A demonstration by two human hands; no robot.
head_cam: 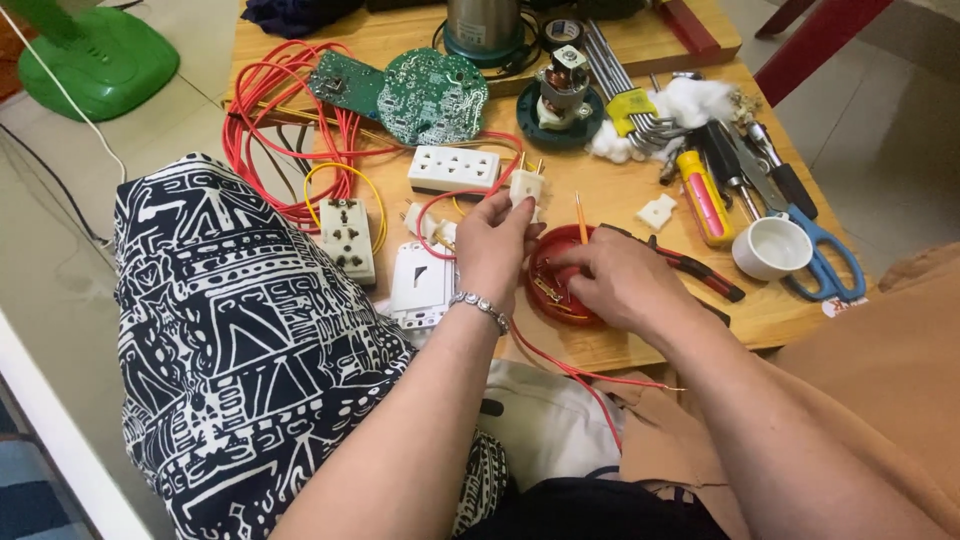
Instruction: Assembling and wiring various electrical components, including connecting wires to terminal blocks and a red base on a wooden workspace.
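My left hand [492, 245] holds a white two-pin plug [526, 187] up above the wooden table [640, 340]; a red wire [560, 365] trails from it back over the table's near edge. My right hand [615, 280] reaches into a small red round dish [548, 262] just right of the left hand, fingers bent over small metal parts inside. A thin yellow-orange stick [580, 218] pokes up behind the right hand. A bracelet sits on my left wrist.
White sockets [453, 168], [347, 238] and a switch plate [420, 285] lie left of the hands, beside coiled red wire [270, 110] and green circuit boards [432, 97]. To the right are pliers [700, 272], a yellow screwdriver [705, 198], a white cup [772, 247], blue scissors [825, 255] and hex keys [615, 80].
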